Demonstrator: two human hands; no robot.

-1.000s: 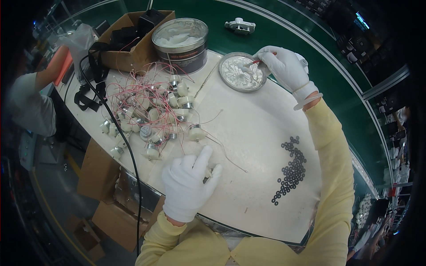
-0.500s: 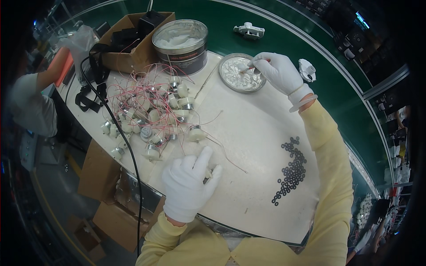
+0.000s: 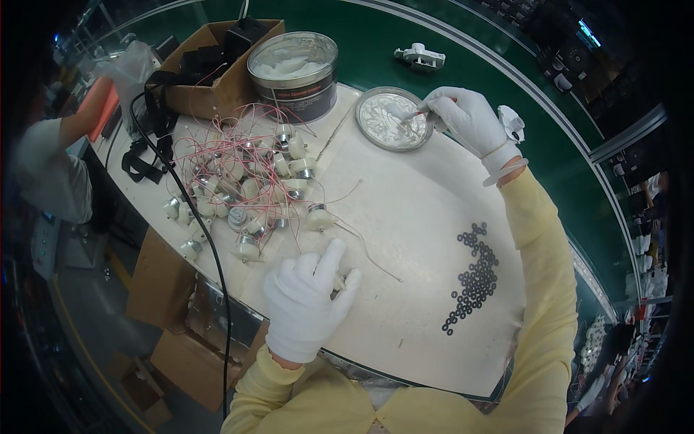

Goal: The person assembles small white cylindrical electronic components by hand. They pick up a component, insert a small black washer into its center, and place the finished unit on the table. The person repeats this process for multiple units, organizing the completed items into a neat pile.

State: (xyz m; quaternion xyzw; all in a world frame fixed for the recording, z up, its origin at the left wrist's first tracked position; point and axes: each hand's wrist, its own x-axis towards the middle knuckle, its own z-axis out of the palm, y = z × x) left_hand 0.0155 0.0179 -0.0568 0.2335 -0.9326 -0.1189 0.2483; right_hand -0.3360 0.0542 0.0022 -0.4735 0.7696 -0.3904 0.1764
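My right hand, in a white glove, pinches a thin stick at the far right of the table. The stick's lower end is in whitish grease spread in a shallow round metal dish. Near the front edge my left hand, also gloved, is closed around a small cream-coloured part, mostly hidden by the fingers. Just beyond it lies a heap of small motors with cream housings and tangled red wires. Small black rings lie grouped on the right.
A large tub of pale grease stands at the back, beside a cardboard box of black parts. A black cable crosses the left side. White parts sit on the green conveyor. Another person is at far left.
My right hand has shifted slightly right, drawing the stick toward the dish's right side. White parts on the green conveyor have moved right. My left hand has stayed put.
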